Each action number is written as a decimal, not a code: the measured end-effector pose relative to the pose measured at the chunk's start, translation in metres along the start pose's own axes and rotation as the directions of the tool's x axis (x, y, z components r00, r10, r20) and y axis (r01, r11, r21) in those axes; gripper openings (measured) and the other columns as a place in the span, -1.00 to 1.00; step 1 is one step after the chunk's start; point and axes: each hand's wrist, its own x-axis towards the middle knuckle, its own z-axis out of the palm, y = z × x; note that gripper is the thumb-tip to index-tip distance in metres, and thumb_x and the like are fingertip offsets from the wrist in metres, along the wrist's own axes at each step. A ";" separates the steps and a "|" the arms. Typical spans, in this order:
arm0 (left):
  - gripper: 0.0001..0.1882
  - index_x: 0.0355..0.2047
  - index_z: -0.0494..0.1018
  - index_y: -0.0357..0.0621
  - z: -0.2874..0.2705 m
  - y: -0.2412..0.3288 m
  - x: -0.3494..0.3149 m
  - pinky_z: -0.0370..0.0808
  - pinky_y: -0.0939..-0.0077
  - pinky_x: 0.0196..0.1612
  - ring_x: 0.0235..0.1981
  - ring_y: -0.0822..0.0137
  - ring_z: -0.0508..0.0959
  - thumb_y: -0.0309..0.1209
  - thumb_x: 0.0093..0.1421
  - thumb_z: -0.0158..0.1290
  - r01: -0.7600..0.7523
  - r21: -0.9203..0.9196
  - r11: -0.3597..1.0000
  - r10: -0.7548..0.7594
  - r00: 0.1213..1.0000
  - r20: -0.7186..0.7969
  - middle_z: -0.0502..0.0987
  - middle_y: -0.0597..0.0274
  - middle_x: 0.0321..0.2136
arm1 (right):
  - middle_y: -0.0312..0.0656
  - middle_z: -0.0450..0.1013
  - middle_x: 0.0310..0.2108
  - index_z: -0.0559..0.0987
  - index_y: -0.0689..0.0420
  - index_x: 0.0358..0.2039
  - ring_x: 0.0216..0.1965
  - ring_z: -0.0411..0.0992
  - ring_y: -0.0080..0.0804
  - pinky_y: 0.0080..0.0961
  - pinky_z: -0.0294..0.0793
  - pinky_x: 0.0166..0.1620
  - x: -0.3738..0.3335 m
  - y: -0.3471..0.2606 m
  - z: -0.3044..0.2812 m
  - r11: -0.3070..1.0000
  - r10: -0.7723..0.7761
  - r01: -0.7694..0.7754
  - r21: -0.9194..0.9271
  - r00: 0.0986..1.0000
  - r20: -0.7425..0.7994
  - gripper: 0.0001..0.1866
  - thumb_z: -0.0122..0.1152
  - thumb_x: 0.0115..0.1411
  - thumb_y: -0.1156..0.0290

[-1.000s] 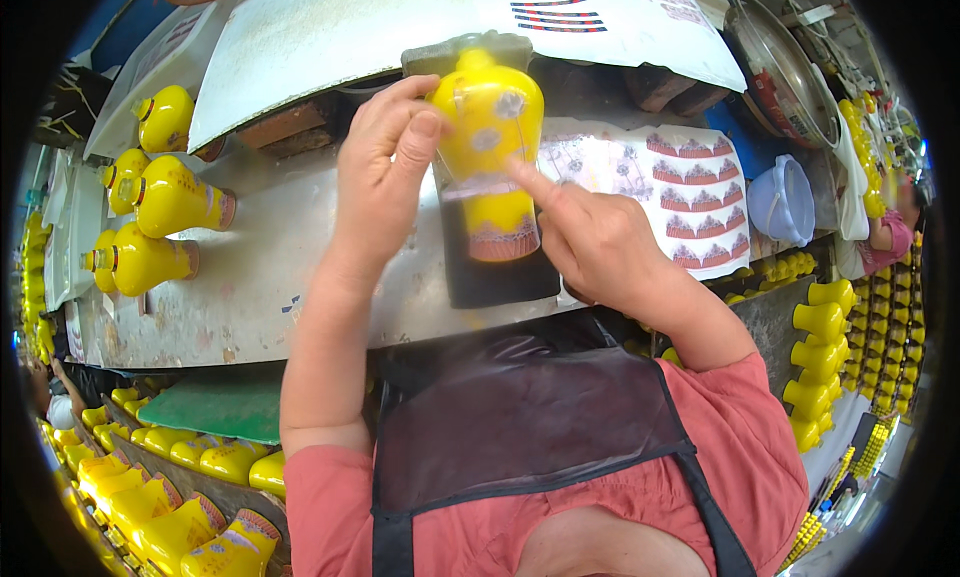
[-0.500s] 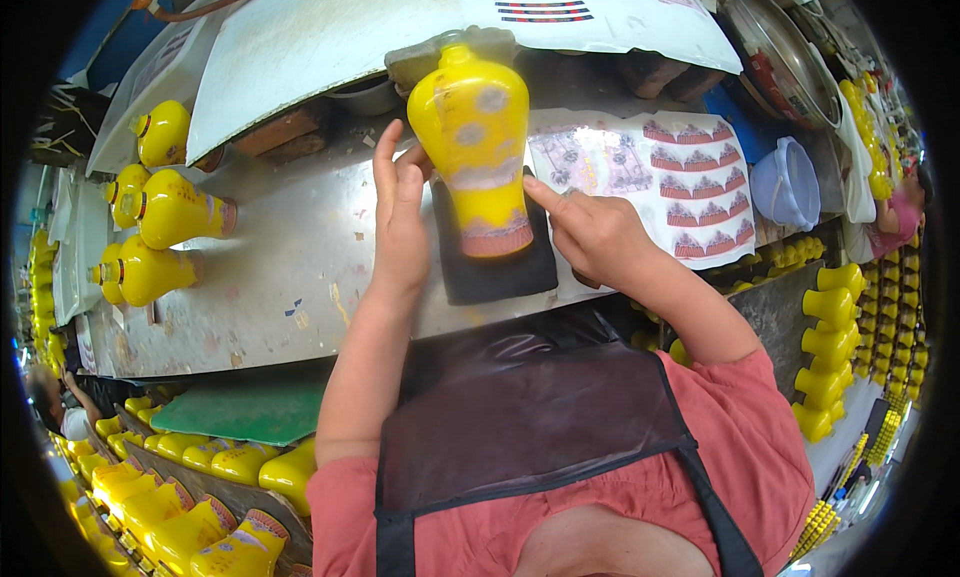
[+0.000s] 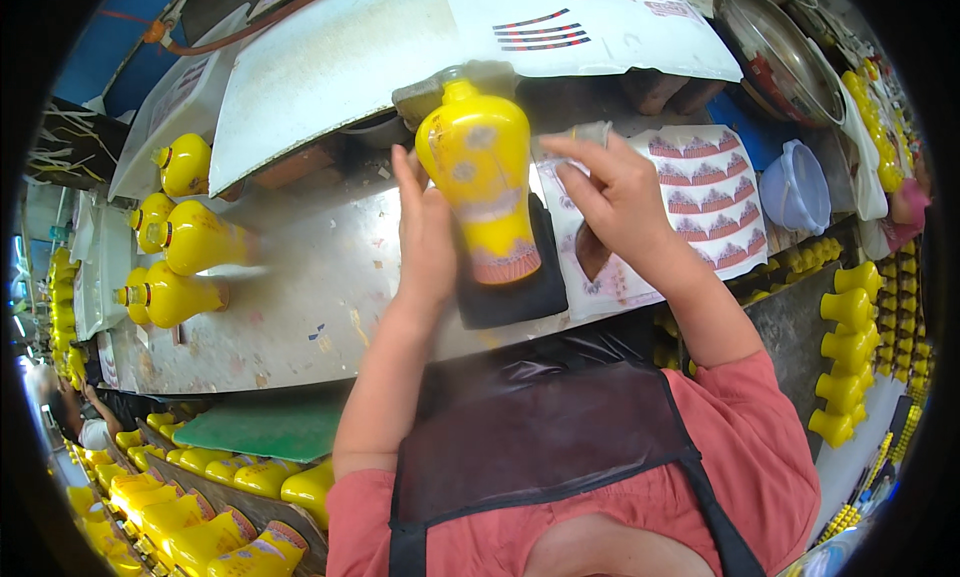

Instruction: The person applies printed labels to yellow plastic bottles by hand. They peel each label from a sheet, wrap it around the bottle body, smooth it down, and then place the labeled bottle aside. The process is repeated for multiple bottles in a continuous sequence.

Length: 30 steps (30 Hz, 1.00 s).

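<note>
A glossy yellow vase lies neck away from me, its neck end at a grey block and its body over a black pad. Purple-grey flower decals and a pink patterned band mark its front. Along its left side my left hand rests, fingers stretched out and partly hidden by the vase. My right hand hovers just right of the vase, index finger and thumb apart. A flat brown scraper-like piece sticks out below its curled fingers. Something small and pale shows at its fingers, too blurred to name.
Printed decal sheets lie at the right, beside a pale blue bucket. Several yellow vases lie at the table's left. A white board spans the back. More vases stand in rows below right and lower left.
My right hand has lifted off the vase's right side and moved up and right, showing more of the brown piece. My left hand stays at the vase. The whole view has shifted slightly.
</note>
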 end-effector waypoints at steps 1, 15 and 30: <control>-0.16 0.51 -0.22 -0.24 0.002 0.002 0.002 0.10 0.16 0.44 0.45 -0.05 0.12 -0.13 0.43 -0.11 -0.035 0.034 0.999 0.036 0.998 -0.042 -0.01 -0.22 0.45 | -0.17 0.34 -0.50 0.63 0.02 0.11 -0.58 0.39 -0.38 -0.46 0.38 -0.43 0.007 -0.003 0.000 1.000 0.021 -0.021 -0.004 0.999 -0.026 -0.57 0.29 0.20 0.47; 0.02 0.50 -0.29 -0.30 0.005 0.006 0.012 0.10 0.13 0.44 0.41 -0.08 0.16 -0.03 0.36 0.07 -0.215 0.508 0.834 0.259 0.966 -0.017 0.01 -0.25 0.41 | 0.12 0.47 -0.11 0.47 -0.11 0.31 -0.06 0.50 0.08 -0.20 0.50 0.04 0.058 -0.031 0.005 0.957 0.247 -0.278 0.085 0.933 0.263 -0.31 0.34 0.16 0.06; 0.13 0.43 -0.15 -0.42 0.015 0.014 0.005 0.18 -0.04 0.39 0.36 -0.32 0.18 -0.20 0.09 0.33 -0.146 0.551 0.821 0.175 0.985 0.001 0.08 -0.39 0.36 | -0.13 0.44 -0.35 0.55 -0.10 0.21 -0.50 0.46 -0.28 -0.43 0.46 -0.38 0.069 -0.035 0.007 0.925 -0.265 0.326 -0.197 0.922 0.282 -0.47 0.35 0.20 0.29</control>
